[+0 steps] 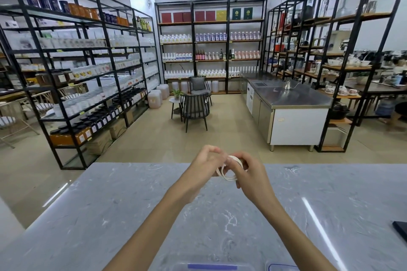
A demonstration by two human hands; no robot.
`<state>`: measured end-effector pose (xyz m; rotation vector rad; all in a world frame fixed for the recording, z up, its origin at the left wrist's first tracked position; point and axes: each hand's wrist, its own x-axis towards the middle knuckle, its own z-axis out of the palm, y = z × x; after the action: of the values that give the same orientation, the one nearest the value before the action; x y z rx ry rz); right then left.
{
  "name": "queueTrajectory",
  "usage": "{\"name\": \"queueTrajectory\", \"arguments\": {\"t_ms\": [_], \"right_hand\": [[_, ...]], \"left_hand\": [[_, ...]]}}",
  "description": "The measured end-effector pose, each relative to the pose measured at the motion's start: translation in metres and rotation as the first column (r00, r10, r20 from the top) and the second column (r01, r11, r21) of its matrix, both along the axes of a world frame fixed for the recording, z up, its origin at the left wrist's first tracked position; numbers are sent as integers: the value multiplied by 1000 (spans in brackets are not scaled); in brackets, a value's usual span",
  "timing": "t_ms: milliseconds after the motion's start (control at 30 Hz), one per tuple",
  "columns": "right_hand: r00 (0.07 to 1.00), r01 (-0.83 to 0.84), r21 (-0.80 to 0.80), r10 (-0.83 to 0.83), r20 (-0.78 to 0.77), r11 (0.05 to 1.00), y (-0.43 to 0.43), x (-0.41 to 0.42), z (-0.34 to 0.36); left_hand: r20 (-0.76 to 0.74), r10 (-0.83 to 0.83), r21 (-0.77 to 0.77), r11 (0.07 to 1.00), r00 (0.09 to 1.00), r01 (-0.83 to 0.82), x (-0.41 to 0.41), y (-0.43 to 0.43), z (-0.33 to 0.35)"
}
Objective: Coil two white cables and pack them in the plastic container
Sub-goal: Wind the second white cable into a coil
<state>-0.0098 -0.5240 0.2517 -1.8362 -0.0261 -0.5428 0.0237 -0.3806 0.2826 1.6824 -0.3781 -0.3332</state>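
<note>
Head cam view, and we're mid-coil right now. Both hands are up in the air over the grey marble counter (pixel 110 215), close together, with one white cable (pixel 226 178) bunched between them in a few small loops. The right grip (pixel 251 175) has its fingers curled round the right side of the coil and is holding the bundle. The left grip (pixel 203 168) has its fingertips pinched in on the cable at the coil's top left edge; our guess is it's feeding or tucking a turn, but the exact contact is a bit blurry.

Progress-wise, we'd call it roughly the first half. This cable looks mostly wound, with no long tail hanging down that we can spot, though the end could be hidden behind the fingers. It isn't packed yet.

The plastic container (pixel 211 267) just peeks in at the bottom edge, clear with a blue strip, well apart from the hands. We can't tell whether anything is inside it. Next to it on the right there's a blue-rimmed piece (pixel 283 267), maybe a lid.

No second white cable anywhere in view, so we can't say if it's done or waiting. Left to do for sure: finish this coil and drop it in the container.
</note>
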Motion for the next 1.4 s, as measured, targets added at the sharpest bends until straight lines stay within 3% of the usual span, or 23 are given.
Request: {"name": "queueTrajectory", "arguments": {"t_ms": [133,300,467,600,733,1033,1233,1333,1400], "right_hand": [[1000,-3,229,1,9,973,3,-5,0],[999,-50,174,49,13,984,6,-9,5],[992,-107,135,116,-58,985,-2,-11,13],[984,-155,187,169,-64,970,-7,-11,16],[978,-174,201,194,-81,964,-7,-12,16],[999,-23,388,31,-12,922,11,-9,9],[998,33,366,-49,34,930,16,-6,7],[983,151,337,-178,52,929,13,-4,10],[982,145,326,-177,72,934,8,-4,12]], "left_hand": [[176,24,16,1000,984,-27,-9,3,-10],[332,156,32,984,930,-176,-10,0,-7],[326,147,72,981,934,-179,-5,6,0],[244,128,4,991,961,-133,-4,9,2],[317,182,46,977,931,-207,-4,6,1],[505,236,191,908,830,-374,-5,-6,6],[583,262,250,843,770,-476,-11,-15,6],[469,277,127,919,839,-374,-11,-14,8],[436,274,118,927,857,-357,-8,-13,9]]}}
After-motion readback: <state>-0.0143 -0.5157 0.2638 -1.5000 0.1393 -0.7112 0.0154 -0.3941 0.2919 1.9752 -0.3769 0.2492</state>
